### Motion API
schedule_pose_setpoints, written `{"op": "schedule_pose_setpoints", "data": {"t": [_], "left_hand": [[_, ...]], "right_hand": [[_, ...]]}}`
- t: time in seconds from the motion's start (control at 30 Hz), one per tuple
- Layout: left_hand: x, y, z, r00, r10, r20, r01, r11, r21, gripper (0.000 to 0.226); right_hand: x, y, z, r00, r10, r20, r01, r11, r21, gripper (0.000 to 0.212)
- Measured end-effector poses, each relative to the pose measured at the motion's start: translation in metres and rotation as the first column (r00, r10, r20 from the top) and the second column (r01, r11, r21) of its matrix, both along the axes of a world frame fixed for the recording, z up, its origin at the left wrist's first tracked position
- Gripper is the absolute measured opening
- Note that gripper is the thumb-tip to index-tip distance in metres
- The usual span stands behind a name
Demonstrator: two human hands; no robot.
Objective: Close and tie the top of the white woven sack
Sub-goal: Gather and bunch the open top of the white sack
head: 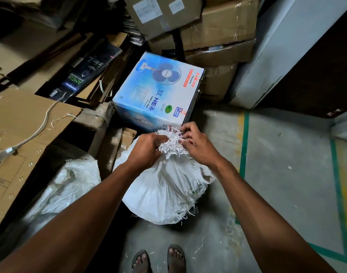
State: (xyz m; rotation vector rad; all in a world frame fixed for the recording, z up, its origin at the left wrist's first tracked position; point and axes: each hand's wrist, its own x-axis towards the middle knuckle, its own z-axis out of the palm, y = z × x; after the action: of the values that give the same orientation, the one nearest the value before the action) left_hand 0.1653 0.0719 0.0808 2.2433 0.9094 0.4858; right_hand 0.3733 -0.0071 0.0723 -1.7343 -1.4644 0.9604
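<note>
A full white woven sack (164, 190) stands on the concrete floor just in front of my feet. Its top is gathered into a bunch with frayed white strands (172, 146) sticking out. My left hand (147, 150) grips the gathered neck from the left, fingers curled round it. From the right, my right hand (196, 144) pinches the frayed strands at the top of the bunch. Whether a knot or a separate tie is there is hidden by my fingers.
A blue table-fan box (156, 89) stands right behind the sack. Another white sack (64, 186) lies to the left beside flattened cardboard (20, 134). Brown cartons (208, 30) are stacked at the back. Open concrete floor with green and yellow lines (245, 142) lies to the right.
</note>
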Motion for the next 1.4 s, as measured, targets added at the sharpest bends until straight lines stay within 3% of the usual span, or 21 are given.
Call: {"op": "schedule_pose_setpoints", "data": {"t": [0.13, 0.3, 0.4, 0.5, 0.67, 0.83, 0.87, 1.0, 1.1, 1.17, 1.27, 1.4], "left_hand": [[-0.007, 0.001, -0.003, 0.998, 0.050, -0.023, -0.051, 0.998, -0.030, 0.034], [-0.013, -0.005, -0.006, 0.982, 0.187, 0.000, -0.185, 0.971, -0.154, 0.042], [-0.011, -0.008, -0.008, 0.970, 0.241, -0.005, -0.236, 0.945, -0.227, 0.052], [-0.012, -0.009, -0.009, 0.960, 0.281, 0.017, -0.272, 0.941, -0.200, 0.053], [-0.008, -0.016, -0.011, 0.944, 0.330, 0.021, -0.317, 0.920, -0.231, 0.052], [-0.006, -0.018, -0.013, 0.929, 0.368, 0.043, -0.345, 0.902, -0.260, 0.046], [-0.006, -0.019, -0.013, 0.928, 0.370, 0.045, -0.347, 0.900, -0.263, 0.045], [-0.004, -0.021, -0.016, 0.921, 0.385, 0.057, -0.355, 0.892, -0.279, 0.044], [-0.003, -0.021, -0.018, 0.918, 0.393, 0.050, -0.363, 0.886, -0.289, 0.045], [-0.004, -0.020, -0.019, 0.920, 0.390, 0.043, -0.365, 0.892, -0.267, 0.042], [-0.006, -0.020, -0.015, 0.923, 0.384, 0.005, -0.374, 0.902, -0.216, 0.041], [-0.008, -0.019, -0.011, 0.925, 0.378, -0.044, -0.380, 0.909, -0.171, 0.043]], "right_hand": [[0.020, -0.017, -0.012, 0.999, 0.034, 0.042, -0.027, 0.986, -0.164, 0.024], [0.039, -0.044, -0.038, 0.998, 0.008, 0.067, 0.015, 0.940, -0.340, 0.028], [0.044, -0.060, -0.061, 0.995, -0.095, 0.035, 0.101, 0.912, -0.397, 0.031], [0.045, -0.076, -0.086, 0.972, -0.234, -0.029, 0.191, 0.854, -0.484, 0.029], [0.033, -0.099, -0.113, 0.859, -0.417, -0.296, 0.193, 0.801, -0.567, 0.031], [0.018, -0.104, -0.113, 0.590, -0.574, -0.568, 0.228, 0.793, -0.565, 0.075], [0.017, -0.104, -0.117, 0.580, -0.576, -0.576, 0.224, 0.793, -0.567, 0.085], [0.008, -0.099, -0.125, 0.770, -0.488, -0.411, 0.195, 0.793, -0.577, 0.087], [0.007, -0.097, -0.128, 0.925, -0.377, -0.045, 0.301, 0.801, -0.518, 0.048], [0.009, -0.099, -0.129, 0.893, -0.430, 0.134, 0.443, 0.784, -0.435, 0.033], [0.013, -0.100, -0.115, 0.792, -0.589, 0.159, 0.604, 0.720, -0.341, 0.032], [0.037, -0.084, -0.066, 0.737, -0.620, 0.270, 0.676, 0.667, -0.314, 0.039]]}}
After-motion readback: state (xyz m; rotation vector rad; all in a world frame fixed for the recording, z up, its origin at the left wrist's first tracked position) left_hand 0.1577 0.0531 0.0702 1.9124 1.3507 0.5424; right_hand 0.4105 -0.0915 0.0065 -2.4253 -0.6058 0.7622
